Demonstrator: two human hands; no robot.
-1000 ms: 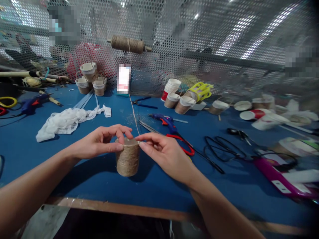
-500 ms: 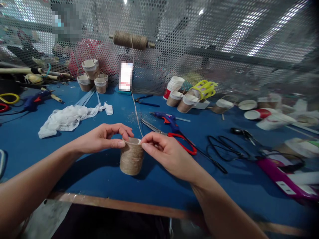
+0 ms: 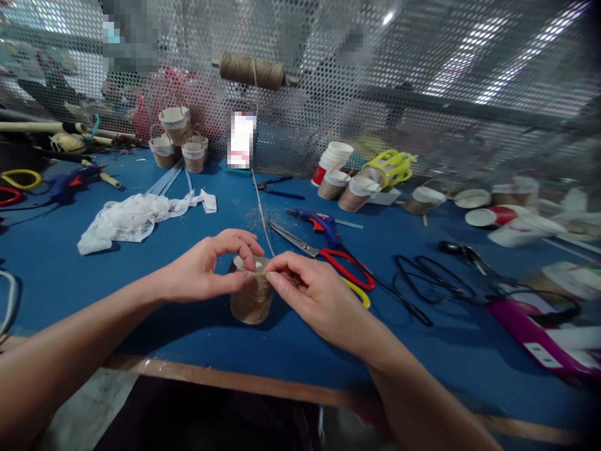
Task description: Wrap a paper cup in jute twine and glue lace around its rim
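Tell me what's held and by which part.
The twine-wrapped cup, by its rim: left hand at the left, thumb outside. The right hand pinches at the right, where the loose twine reaches; whether it grips twine, rim or both is hidden.

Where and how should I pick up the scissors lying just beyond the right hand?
Probably by the red loop of the scissors, coming from the right: the handles lie toward that side, while the blades point away to the far left. The yellow loop is partly hidden behind the right hand, so red looks easier.
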